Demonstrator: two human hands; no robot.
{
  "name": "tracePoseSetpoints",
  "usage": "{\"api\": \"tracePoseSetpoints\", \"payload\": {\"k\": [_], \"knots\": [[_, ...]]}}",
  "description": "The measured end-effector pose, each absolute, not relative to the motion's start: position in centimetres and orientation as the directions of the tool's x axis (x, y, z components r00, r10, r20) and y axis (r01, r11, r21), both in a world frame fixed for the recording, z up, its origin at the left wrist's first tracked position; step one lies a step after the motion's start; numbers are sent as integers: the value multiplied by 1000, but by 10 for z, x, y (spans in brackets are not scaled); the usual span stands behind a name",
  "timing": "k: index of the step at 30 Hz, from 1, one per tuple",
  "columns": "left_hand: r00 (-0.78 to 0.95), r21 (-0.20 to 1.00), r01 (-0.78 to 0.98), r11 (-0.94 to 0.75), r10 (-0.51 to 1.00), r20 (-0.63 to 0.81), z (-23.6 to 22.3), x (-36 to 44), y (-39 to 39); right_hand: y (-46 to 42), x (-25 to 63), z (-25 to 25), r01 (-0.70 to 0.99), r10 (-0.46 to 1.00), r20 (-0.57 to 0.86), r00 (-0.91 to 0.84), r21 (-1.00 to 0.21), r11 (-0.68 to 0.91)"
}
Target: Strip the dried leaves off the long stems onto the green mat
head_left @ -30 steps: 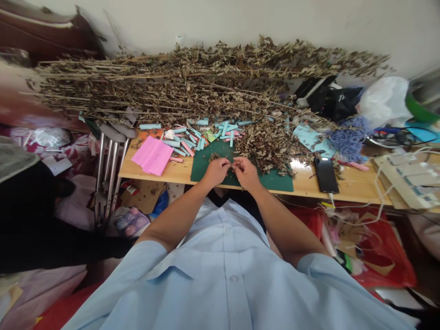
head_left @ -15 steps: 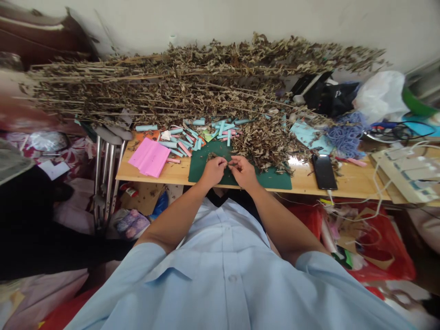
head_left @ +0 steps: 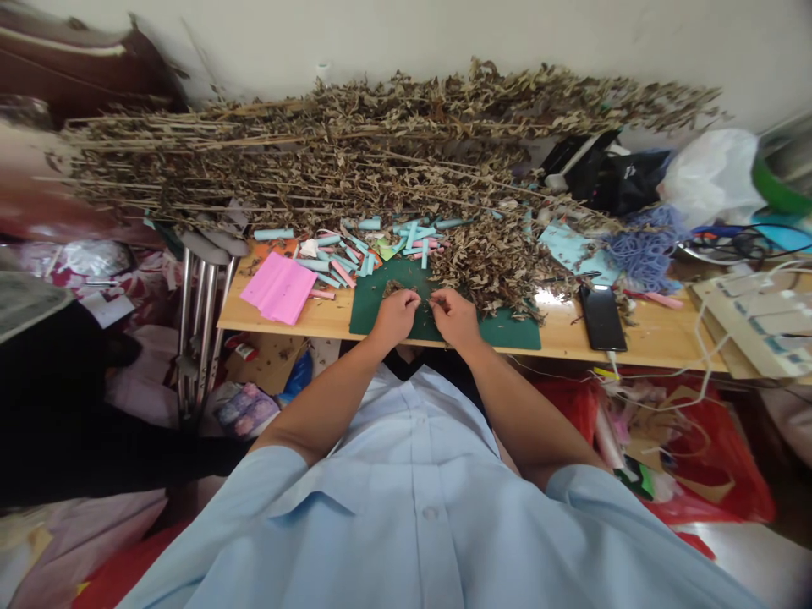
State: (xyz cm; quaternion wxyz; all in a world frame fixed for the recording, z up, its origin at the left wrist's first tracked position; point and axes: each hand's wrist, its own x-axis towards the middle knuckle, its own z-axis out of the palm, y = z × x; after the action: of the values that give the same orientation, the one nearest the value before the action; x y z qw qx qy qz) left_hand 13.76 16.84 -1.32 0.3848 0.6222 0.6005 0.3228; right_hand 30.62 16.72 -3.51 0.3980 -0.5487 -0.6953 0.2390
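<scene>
My left hand (head_left: pixel 394 320) and my right hand (head_left: pixel 455 320) rest over a dark green cutting mat (head_left: pixel 511 332) at the table's front edge. Their fingertips pinch close together, and whatever they hold is too small to make out. Just beyond my left hand lies a small clump of dried leaf bits (head_left: pixel 393 288). A heap of dried leaves (head_left: pixel 491 264) sits beyond my right hand, partly on the mat. Long dried leafy branches (head_left: pixel 317 161) stretch across the back. Light blue paper rolls (head_left: pixel 348 252) lie scattered nearby.
The wooden table (head_left: pixel 571 338) also holds pink paper sheets (head_left: pixel 279 288), a black phone (head_left: pixel 601 317) and blue yarn (head_left: pixel 647 251). Metal crutches (head_left: pixel 203 326) stand at its left end. A white power strip (head_left: pixel 754 320) sits right, above a red bag (head_left: pixel 716 448).
My fingertips have drawn slightly apart, with the hands otherwise almost still. The view has shifted only a little.
</scene>
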Motion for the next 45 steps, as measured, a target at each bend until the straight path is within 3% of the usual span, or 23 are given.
{"api": "tracePoseSetpoints", "payload": {"k": [8, 17, 21, 25, 28, 38, 45], "knots": [[79, 853, 523, -3, 996, -46, -12, 134, 167, 160, 309, -19, 687, 870, 278, -407, -536, 492], [71, 841, 541, -1, 996, -45, -14, 135, 167, 158, 304, -22, 769, 881, 225, -415, -430, 472], [63, 855, 519, 0, 997, -38, -15, 136, 168, 161, 306, -27, 738, 910, 255, -327, -533, 414], [12, 879, 470, 77, 995, -94, -13, 137, 168, 162, 307, -34, 570, 935, 288, -205, -741, 354], [20, 900, 424, 99, 993, -119, -12, 138, 169, 160, 306, -38, 468, 944, 281, -175, -820, 330], [121, 957, 255, 141, 977, -177, -13, 138, 170, 159, 304, -41, 480, 923, 337, -184, -789, 384], [57, 942, 299, 150, 983, -175, -8, 139, 167, 158, 304, -40, 452, 942, 301, -146, -827, 334]]}}
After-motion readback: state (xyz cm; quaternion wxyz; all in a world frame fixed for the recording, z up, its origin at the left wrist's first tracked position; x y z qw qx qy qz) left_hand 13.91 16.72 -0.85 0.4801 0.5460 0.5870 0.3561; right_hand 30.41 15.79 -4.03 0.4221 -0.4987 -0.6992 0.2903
